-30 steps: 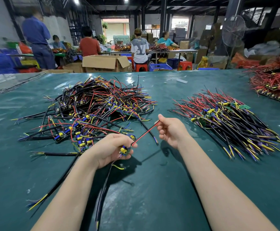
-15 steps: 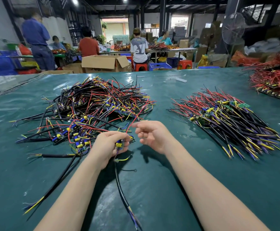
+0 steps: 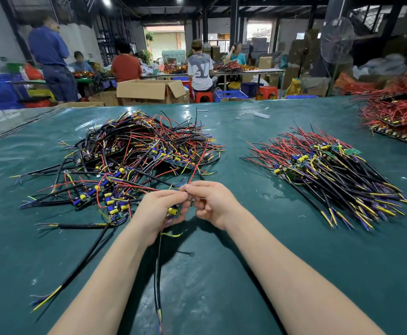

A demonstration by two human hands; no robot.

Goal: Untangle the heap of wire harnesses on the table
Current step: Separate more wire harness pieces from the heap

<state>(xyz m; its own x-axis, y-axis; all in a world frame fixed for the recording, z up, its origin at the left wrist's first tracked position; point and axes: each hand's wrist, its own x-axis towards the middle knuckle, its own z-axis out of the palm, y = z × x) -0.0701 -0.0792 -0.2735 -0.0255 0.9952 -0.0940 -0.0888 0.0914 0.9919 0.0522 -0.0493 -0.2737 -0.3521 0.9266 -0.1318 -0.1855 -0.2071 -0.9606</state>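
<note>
A tangled heap of wire harnesses (image 3: 134,158), black, red, yellow and blue with small circuit boards, lies on the green table (image 3: 270,274) at left centre. My left hand (image 3: 156,211) grips one harness by its small board with a yellow capacitor (image 3: 173,211); its black cable (image 3: 158,274) hangs down toward me. My right hand (image 3: 209,201) is close beside the left, fingertips meeting, and pinches that harness's red wire (image 3: 197,163), which rises over the heap's right edge.
A sorted pile of aligned harnesses (image 3: 328,172) lies to the right. A stack of red-wired boards (image 3: 398,112) sits at the far right corner. Loose black cables (image 3: 76,226) trail left of my arm. Several people work at tables beyond the far edge.
My right hand has moved in from the right along the red wire until it meets my left hand. The held harness's black cable has swung to hang straight toward me.
</note>
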